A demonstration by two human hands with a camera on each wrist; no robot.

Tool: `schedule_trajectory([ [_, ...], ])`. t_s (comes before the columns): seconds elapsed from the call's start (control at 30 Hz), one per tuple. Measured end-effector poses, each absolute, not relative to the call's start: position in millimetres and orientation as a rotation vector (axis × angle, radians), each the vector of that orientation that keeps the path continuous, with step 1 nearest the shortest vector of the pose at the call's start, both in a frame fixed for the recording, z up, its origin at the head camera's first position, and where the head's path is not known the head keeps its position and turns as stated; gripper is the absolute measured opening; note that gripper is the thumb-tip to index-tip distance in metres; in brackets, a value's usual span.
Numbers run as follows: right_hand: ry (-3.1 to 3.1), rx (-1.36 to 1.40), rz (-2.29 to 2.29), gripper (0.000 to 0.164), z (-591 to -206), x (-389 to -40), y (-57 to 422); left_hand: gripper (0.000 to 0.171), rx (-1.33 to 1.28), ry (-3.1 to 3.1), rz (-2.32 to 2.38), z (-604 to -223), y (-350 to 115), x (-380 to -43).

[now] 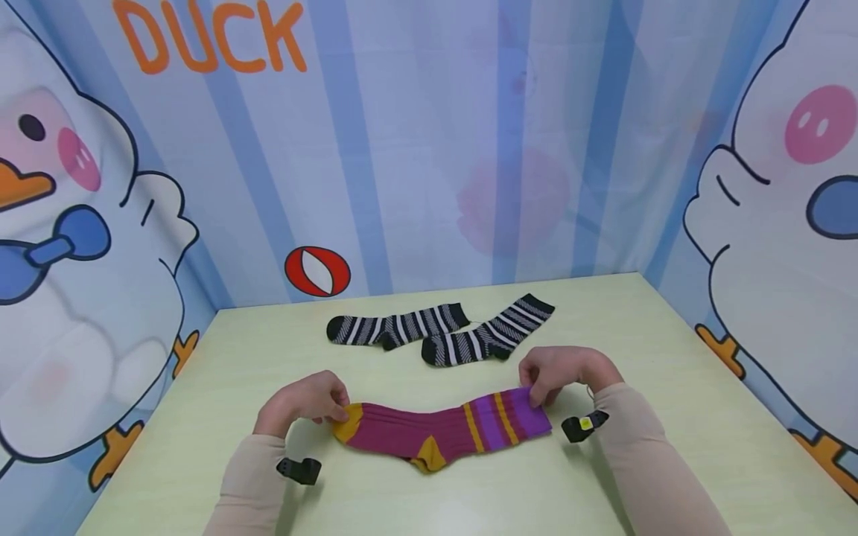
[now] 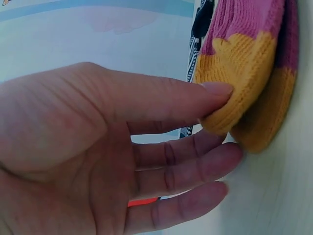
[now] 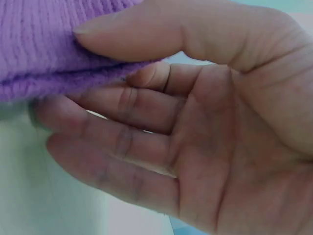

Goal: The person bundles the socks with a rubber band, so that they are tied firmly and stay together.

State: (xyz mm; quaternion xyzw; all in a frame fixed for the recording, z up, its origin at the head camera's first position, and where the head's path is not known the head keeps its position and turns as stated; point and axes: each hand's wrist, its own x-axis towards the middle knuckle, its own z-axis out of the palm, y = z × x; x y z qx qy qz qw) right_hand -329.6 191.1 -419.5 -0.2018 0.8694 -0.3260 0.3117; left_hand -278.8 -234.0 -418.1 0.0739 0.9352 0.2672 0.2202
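A maroon sock [image 1: 402,430] with mustard toe and heel and a purple striped cuff lies lengthwise across the table in front of me. My left hand [image 1: 311,398] pinches its mustard toe [image 2: 239,73] between thumb and fingers. In the left wrist view a second mustard toe [image 2: 266,117] shows just beneath the first, so two matching socks are stacked. At the other end my right hand [image 1: 566,372] pinches the purple cuff [image 3: 44,39], thumb on top and fingers underneath. A second cuff edge shows below the top one there.
Behind the maroon socks lie two black, grey and white striped socks, one on the left [image 1: 402,327] and one on the right [image 1: 489,333], close together. The pale table [image 1: 268,350] ends at a printed duck curtain [image 1: 429,149] at the back and sides.
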Motion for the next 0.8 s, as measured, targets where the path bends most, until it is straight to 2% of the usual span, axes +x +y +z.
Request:
schedule_trajectory([
  [0.8,2.355,-0.31,-1.006,0.035,-429,-337,200,0.009,0.142,2.738,0.861,-433,-223,-291],
])
